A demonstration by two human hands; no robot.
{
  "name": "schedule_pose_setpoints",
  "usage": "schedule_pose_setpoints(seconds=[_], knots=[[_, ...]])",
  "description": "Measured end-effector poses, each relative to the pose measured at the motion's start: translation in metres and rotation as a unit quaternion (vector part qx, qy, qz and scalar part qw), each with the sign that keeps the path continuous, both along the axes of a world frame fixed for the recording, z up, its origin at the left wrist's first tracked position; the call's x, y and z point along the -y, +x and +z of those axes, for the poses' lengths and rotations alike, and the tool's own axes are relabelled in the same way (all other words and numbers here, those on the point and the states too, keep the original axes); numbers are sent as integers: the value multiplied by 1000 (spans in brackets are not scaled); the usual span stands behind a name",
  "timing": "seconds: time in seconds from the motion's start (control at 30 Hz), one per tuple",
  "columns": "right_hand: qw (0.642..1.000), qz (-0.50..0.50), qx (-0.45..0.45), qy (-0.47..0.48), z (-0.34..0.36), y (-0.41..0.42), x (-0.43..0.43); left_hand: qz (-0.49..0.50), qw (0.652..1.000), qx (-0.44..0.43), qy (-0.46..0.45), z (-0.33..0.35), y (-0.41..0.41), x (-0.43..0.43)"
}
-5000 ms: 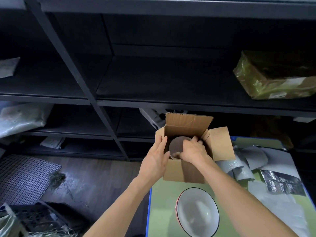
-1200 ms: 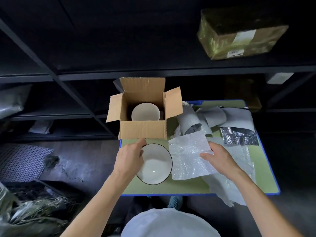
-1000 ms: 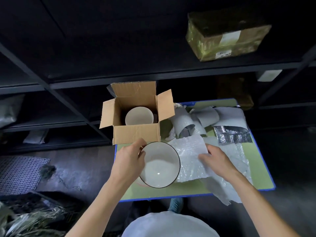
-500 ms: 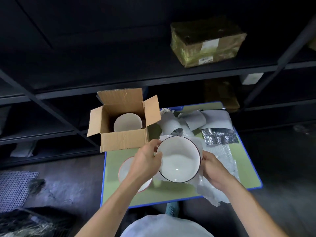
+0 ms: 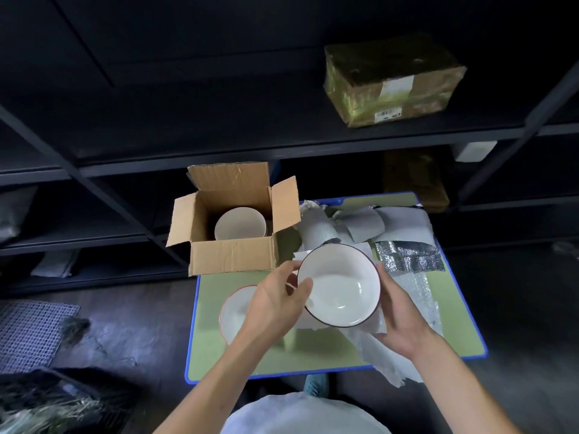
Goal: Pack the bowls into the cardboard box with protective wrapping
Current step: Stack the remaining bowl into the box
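I hold a white bowl with a dark rim (image 5: 340, 285) above the green table (image 5: 454, 324). My left hand (image 5: 272, 303) grips its left rim, thumb inside. My right hand (image 5: 399, 317) cups its right side together with a sheet of bubble wrap (image 5: 366, 335) that lies under the bowl. A second white bowl with a red rim (image 5: 233, 314) sits on the table, partly hidden by my left hand. The open cardboard box (image 5: 232, 256) stands at the table's far left corner with a white bowl (image 5: 239, 225) inside it.
Rolled grey foam sheets (image 5: 319, 228), more bubble wrap (image 5: 413, 289) and a silver foil piece (image 5: 407, 261) cover the table's right side. Dark metal shelving (image 5: 282, 145) runs behind, holding a taped parcel (image 5: 391, 83). A mesh mat (image 5: 28, 333) lies on the floor at left.
The dark-rimmed bowl went from the table up onto the bubble wrap sheet, uncovering the red-rimmed bowl beneath it. My right hand moved under the wrap and now supports the bowl's right side.
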State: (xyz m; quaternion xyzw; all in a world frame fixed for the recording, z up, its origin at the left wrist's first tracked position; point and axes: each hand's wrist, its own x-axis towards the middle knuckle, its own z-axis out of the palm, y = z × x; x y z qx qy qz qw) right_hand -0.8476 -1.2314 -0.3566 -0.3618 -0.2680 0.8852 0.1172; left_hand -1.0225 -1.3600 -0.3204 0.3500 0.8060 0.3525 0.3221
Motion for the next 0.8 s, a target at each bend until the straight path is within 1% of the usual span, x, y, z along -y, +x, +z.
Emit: schedule_pose_setpoints(seconds=[0.03,0.07,0.17,0.2,0.33,0.47,0.57,0.7,0.8], knots=[[1000,3,-8,-5,2,-2,0,4,1000,-7,1,-1,-2,3],[1000,6,-17,-13,3,-5,0,9,1000,8,0,-1,-4,6],[998,32,-50,-18,10,-15,1,26,990,136,20,7,-9,14],[997,44,-59,-15,12,-21,2,32,986,156,41,9,-11,17],[996,76,-52,8,23,-45,9,76,976,172,112,8,-20,22],[996,82,-36,23,29,-66,16,98,980,142,103,9,-36,31],[993,100,-16,64,34,-77,21,106,984,110,89,8,-51,36],[971,148,46,181,42,-92,25,92,993,44,61,8,-74,33],[947,142,102,269,49,-108,27,74,996,11,37,13,-91,31]])
